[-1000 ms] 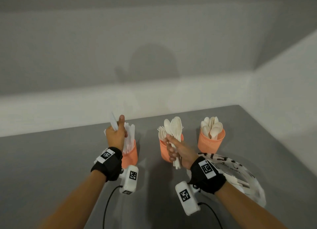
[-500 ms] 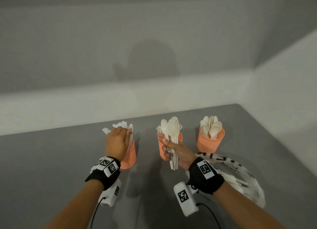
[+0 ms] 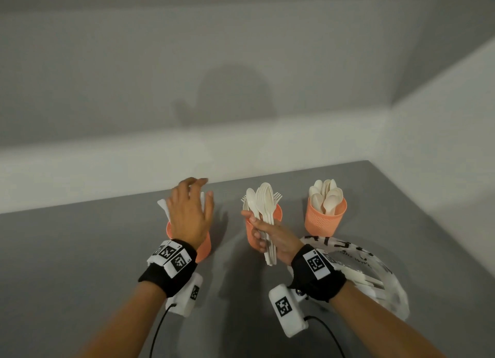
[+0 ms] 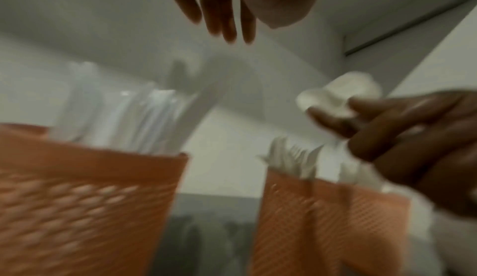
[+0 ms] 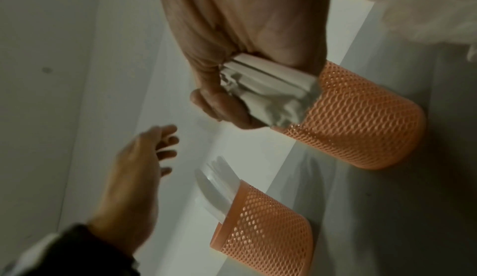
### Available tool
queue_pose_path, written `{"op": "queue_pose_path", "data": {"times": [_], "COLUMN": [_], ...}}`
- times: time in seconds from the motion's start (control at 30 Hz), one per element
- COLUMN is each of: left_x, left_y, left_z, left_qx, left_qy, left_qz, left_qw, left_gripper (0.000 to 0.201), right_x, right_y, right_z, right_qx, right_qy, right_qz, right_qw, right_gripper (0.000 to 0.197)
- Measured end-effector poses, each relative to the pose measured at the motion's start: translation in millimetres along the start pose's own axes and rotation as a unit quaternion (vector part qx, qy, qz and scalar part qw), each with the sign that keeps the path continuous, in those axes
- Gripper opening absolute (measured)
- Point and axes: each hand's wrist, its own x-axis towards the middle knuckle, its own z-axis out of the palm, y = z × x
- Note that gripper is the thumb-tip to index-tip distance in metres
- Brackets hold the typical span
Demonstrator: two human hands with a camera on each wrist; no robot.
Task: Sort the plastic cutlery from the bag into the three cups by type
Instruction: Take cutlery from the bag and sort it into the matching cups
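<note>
Three orange mesh cups stand in a row on the grey table. The left cup [image 3: 204,246] [image 4: 87,194] [image 5: 265,225] holds white knives [image 5: 214,190]. My left hand [image 3: 188,210] [image 5: 139,164] hovers just above it, fingers spread and empty. The middle cup [image 3: 250,234] [image 5: 361,117] holds forks [image 4: 291,160]. In front of it my right hand [image 3: 267,235] [image 5: 232,72] grips a bunch of white spoons [image 3: 263,205] upright by the handles. The right cup [image 3: 324,218] is full of spoons [image 3: 326,197].
The clear plastic bag [image 3: 361,266] with more white cutlery inside lies on the table at the right, behind my right wrist. A white wall ledge runs along the table's far edge, and a side wall closes the right.
My left hand let a knife go into the left cup, then lifted and opened its fingers above it. My right hand kept its spoon bunch nearly still.
</note>
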Motion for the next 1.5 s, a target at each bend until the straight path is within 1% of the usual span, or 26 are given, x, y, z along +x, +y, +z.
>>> {"op": "queue_pose_path", "data": {"times": [0.07,0.13,0.17,0.2,0.3,0.37,0.43,0.53,0.67,0.73,0.77,0.8,0.83,0.9,0.93,0.97,1.0,1.03,1.1,1.13,1.2,1.27,1.33,1.4,1.43,1.5], "left_x": [2.3,-0.3,-2.7,-5.3,-11.9,-16.7,-21.7,-23.4,-20.9,-17.3,-14.5,-11.0,-7.9,-2.3,0.5,3.2,4.9,5.9,3.6,0.8,-5.9,-12.4,-16.7,-18.6,-18.9,-18.7], "left_y": [22.3,44.8,53.3,60.0,72.4,76.7,79.5,77.1,76.1,75.0,73.7,73.3,73.0,74.0,74.2,74.3,72.7,71.1,66.5,65.3,66.4,71.7,76.2,78.2,78.2,76.7], "left_z": [-1.5,0.8,4.7,9.3,21.0,27.6,31.0,36.2,37.5,36.4,35.4,32.9,30.2,23.4,21.1,18.9,19.3,20.1,24.4,26.2,26.8,24.9,22.7,22.8,23.6,26.4], "left_qx": [-0.111,-0.184,-0.195,-0.191,-0.153,-0.142,-0.143,-0.197,-0.255,-0.291,-0.311,-0.336,-0.373,-0.458,-0.486,-0.502,-0.506,-0.505,-0.480,-0.463,-0.443,-0.453,-0.473,-0.472,-0.464,-0.453], "left_qy": [-0.031,-0.090,-0.116,-0.139,-0.199,-0.220,-0.227,-0.228,-0.219,-0.194,-0.175,-0.155,-0.134,-0.096,-0.078,-0.066,-0.060,-0.061,-0.081,-0.098,-0.142,-0.187,-0.205,-0.206,-0.202,-0.190], "left_qz": [0.012,-0.007,-0.019,-0.031,-0.075,-0.081,-0.083,-0.122,-0.161,-0.180,-0.197,-0.217,-0.238,-0.272,-0.283,-0.293,-0.303,-0.311,-0.313,-0.310,-0.302,-0.297,-0.294,-0.293,-0.293,-0.294], "left_qw": [0.993,0.979,0.974,0.971,0.965,0.962,0.960,0.946,0.928,0.919,0.913,0.903,0.887,0.841,0.824,0.811,0.805,0.803,0.816,0.824,0.832,0.820,0.805,0.806,0.811,0.820], "left_gripper": [0.035,0.024,0.020,0.019,0.027,0.024,0.019,0.017,0.025,0.029,0.028,0.024,0.021,0.016,0.014,0.014,0.015,0.016,0.016,0.015,0.013,0.017,0.020,0.016,0.012,0.005], "right_x": [-0.3,-2.2,-3.5,-4.7,-8.3,-11.1,-13.6,-15.1,-17.2,-18.6,-18.8,-18.5,-18.1,-17.3,-16.6,-16.6,-16.4,-16.8,-17.0,-17.2,-18.1,-18.7,-18.8,-19.1,-19.9,-20.8], "right_y": [1.5,1.4,0.6,-0.4,-3.5,-3.5,-1.7,2.6,5.0,4.2,4.1,4.4,5.2,7.2,8.3,8.7,8.8,7.6,4.6,2.8,-1.4,-4.7,-4.9,-4.4,-4.3,-4.0], "right_z": [2.7,5.7,7.0,7.6,8.6,7.8,5.8,3.2,3.7,2.8,1.3,-1.1,-3.6,-9.2,-11.9,-13.8,-15.6,-16.5,-16.5,-15.7,-13.3,-10.5,-7.3,-5.6,-5.1,-5.4], "right_qx": [-0.010,-0.018,-0.020,-0.023,-0.045,-0.067,-0.072,-0.060,-0.072,-0.080,-0.080,-0.078,-0.072,-0.045,-0.024,-0.003,0.014,0.027,0.039,0.039,0.046,0.048,0.027,0.026,0.031,0.035], "right_qy": [0.013,0.027,0.035,0.044,0.065,0.072,0.070,0.057,0.042,0.045,0.055,0.067,0.080,0.101,0.105,0.102,0.096,0.086,0.070,0.065,0.053,0.037,0.023,0.010,0.004,-0.002], "right_qz": [-0.004,-0.006,-0.005,-0.003,-0.005,-0.006,-0.007,-0.012,-0.025,-0.028,-0.028,-0.030,-0.029,-0.019,-0.013,-0.007,-0.003,0.000,0.001,0.002,0.005,0.010,0.020,0.027,0.030,0.036], "right_qw": [1.000,0.999,0.999,0.999,0.997,0.995,0.995,0.997,0.996,0.995,0.995,0.994,0.994,0.994,0.994,0.995,0.995,0.996,0.997,0.997,0.998,0.998,0.999,0.999,0.999,0.999], "right_gripper": [0.021,0.012,0.010,0.013,0.021,0.021,0.023,0.027,0.036,0.038,0.037,0.034,0.030,0.026,0.026,0.027,0.029,0.030,0.034,0.035,0.039,0.051,0.063,0.055,0.048,0.044]}}
